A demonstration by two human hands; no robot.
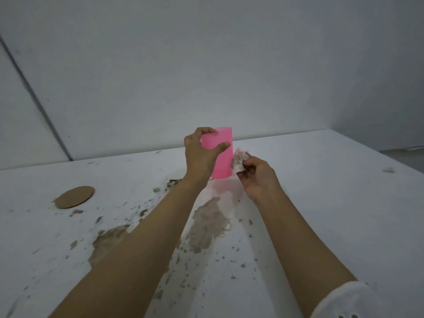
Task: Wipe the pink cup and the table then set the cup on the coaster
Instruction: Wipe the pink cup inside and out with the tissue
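My left hand (pixel 202 154) grips the pink cup (pixel 222 160) near its top, thumb across the front, and holds it upright just above the white table (pixel 332 203). Beside the cup's right side, my right hand (pixel 254 177) pinches a crumpled, soiled white tissue (pixel 238 162) that touches the cup's wall. A round brown coaster (pixel 74 196) lies flat on the table at the far left. Brown muddy stains (pixel 206 226) spread over the table under and between my forearms.
A grey-white wall rises behind the table's far edge. A small scrap of fluff (pixel 388 170) lies near the table's right edge. Splatter specks (pixel 229 258) dot the table's front part. The right side of the table bears few marks.
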